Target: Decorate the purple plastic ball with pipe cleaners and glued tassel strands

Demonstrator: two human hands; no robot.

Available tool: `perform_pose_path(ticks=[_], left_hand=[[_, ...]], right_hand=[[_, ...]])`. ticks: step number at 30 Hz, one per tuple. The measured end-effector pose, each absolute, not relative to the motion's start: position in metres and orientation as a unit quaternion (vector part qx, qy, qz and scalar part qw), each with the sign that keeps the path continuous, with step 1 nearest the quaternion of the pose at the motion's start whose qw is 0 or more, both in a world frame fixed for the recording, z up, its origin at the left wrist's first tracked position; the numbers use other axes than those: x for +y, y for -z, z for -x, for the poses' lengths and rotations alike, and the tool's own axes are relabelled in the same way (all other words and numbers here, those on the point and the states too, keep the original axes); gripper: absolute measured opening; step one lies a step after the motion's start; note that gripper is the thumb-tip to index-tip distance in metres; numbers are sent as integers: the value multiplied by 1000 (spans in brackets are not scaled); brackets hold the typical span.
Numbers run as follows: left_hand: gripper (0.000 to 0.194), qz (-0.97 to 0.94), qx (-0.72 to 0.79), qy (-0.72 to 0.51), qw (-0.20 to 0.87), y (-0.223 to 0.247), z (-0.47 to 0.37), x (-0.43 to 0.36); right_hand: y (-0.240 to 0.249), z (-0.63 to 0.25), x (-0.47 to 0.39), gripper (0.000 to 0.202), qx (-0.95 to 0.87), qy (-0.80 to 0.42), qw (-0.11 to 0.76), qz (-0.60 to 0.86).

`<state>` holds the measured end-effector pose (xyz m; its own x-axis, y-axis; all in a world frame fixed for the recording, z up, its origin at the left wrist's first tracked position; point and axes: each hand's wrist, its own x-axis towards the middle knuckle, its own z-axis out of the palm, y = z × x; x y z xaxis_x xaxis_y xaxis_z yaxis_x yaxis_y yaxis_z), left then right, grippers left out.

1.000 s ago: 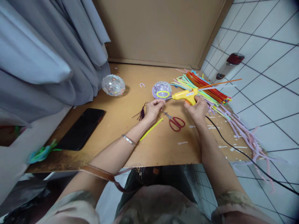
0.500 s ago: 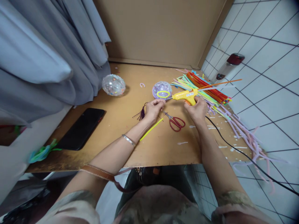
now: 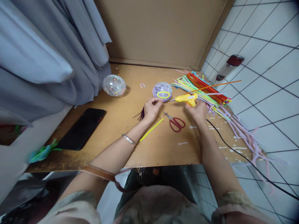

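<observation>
My right hand is wrapped round the handle of a yellow hot glue gun, its nozzle pointing left. My left hand is closed in a pinch just in front of a clear and purple ball; whatever its fingertips hold is too small to make out. On the ball's near side shows a yellow ring. A dark purple tassel lies against the left side of my left hand. Below the hands are red-handled scissors and a yellow pipe cleaner on the table.
Behind the glue gun lies a pile of coloured pipe cleaners. A black cord runs off to the right. At the left are another clear ball, a black phone and a green-blue bundle. A small pink curved piece lies farther back.
The glue gun has drawn slightly right and down, so its nozzle is now apart from my left fingertips. My left hand has shifted a little left.
</observation>
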<state>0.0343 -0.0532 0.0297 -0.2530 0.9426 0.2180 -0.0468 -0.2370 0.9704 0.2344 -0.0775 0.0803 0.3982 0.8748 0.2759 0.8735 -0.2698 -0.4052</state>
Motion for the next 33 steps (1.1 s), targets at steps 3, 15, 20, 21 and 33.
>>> perform_pose_path(ticks=[3,15,20,21,33], left_hand=[[5,-483,487,-649,329,-29,-25,-45],[14,-460,492,-647,358,-21,-17,-32],[15,-458,502,-641,357,-22,-16,-30],[15,-460,502,-640,356,-22,-16,-30],[12,-479,502,-627,355,-25,-15,-29]], right_hand=[[-79,-238,-77,30,-542,-30,191,818],[-61,-244,-72,49,-585,39,113,802],[-61,-239,-80,50,-585,126,144,788],[-61,-237,-81,47,-601,132,174,769],[-89,-183,-1,48,-733,-36,437,521]])
